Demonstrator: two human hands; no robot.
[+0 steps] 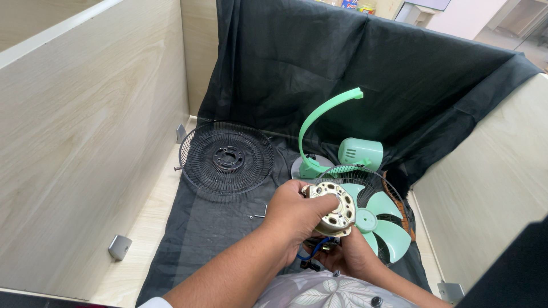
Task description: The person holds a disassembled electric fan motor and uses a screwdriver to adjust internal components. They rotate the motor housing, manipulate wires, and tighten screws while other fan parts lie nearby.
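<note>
Left hand (297,214) clamps over the brass-coloured fan motor (334,214), right hand (348,256) cups it from beneath, green blade (379,219) just right, black grille (226,159) far left.

Pale wooden walls (85,142), black cloth (342,68) draped behind, daylight

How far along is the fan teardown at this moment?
Done: black grille lies apart; green blade sits in the other grille half; green motor cover is off. In hand: both hands, left hand and right hand, hold the bare motor. Left: cannot tell.
</note>
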